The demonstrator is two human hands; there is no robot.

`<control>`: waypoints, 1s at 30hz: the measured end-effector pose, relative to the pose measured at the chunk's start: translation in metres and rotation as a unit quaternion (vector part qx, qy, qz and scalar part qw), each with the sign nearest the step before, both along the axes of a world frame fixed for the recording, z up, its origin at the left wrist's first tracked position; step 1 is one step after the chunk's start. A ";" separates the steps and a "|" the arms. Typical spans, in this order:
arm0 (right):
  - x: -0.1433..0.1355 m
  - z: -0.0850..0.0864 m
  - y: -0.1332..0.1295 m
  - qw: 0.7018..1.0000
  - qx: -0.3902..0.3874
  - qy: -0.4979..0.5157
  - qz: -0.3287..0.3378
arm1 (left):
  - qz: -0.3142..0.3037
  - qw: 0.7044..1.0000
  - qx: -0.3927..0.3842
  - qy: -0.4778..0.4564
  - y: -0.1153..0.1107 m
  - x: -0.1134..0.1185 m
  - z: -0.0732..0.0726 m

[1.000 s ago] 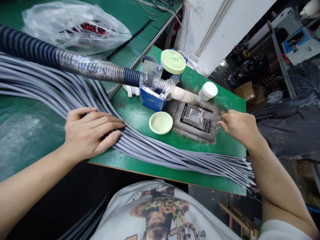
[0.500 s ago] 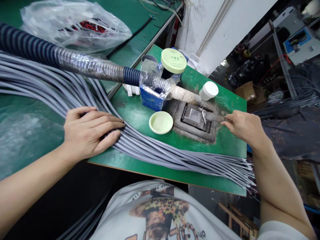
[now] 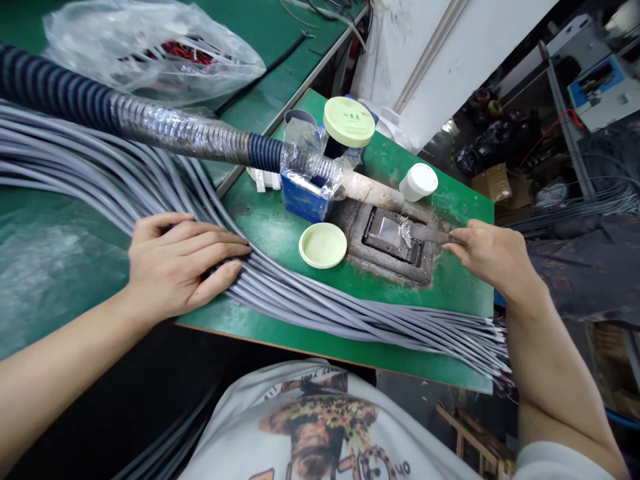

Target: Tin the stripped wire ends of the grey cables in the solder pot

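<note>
My right hand [image 3: 493, 257] pinches a flat metal scraper [image 3: 431, 235] by its near end. The scraper's tip lies over the solder pot [image 3: 425, 272], whose bright molten surface [image 3: 390, 229] carries a crumpled silvery clump of dross [image 3: 406, 232] by the blade. On the left, my left hand [image 3: 187, 267] rests on a thick bundle of grey cables [image 3: 320, 299], its fingers stretched across them and the thumb apart. The cables run along the table's near side, and their pale stripped ends [image 3: 495, 357] reach past the right edge.
A ribbed extraction hose [image 3: 185, 137] crosses above the cables, its pale nozzle [image 3: 373, 190] beside the pot. Around it are a blue box [image 3: 305, 200], a light green shallow lid [image 3: 323, 245], a green-lidded tub [image 3: 349, 121] and a white cup [image 3: 419, 182]. A plastic bag [image 3: 150, 50] lies behind.
The silvery clump at the scraper's tip looks slightly bigger and has shifted a little. Both hands stay nearly where they were.
</note>
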State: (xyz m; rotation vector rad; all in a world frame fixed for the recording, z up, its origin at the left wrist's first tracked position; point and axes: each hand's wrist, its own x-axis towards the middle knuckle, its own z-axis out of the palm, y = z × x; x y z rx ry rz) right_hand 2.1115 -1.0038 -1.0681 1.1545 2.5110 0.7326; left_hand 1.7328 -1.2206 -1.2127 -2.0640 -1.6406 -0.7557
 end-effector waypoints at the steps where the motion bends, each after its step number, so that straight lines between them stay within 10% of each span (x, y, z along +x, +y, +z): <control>1: 0.001 0.000 0.000 1.000 0.003 0.006 0.001 | 0.002 1.000 -0.002 -0.003 0.000 0.000 0.000; 30: -0.019 -0.004 0.007 1.000 -0.010 -0.018 -0.001 | 0.003 1.000 0.009 -0.001 0.000 0.000 0.000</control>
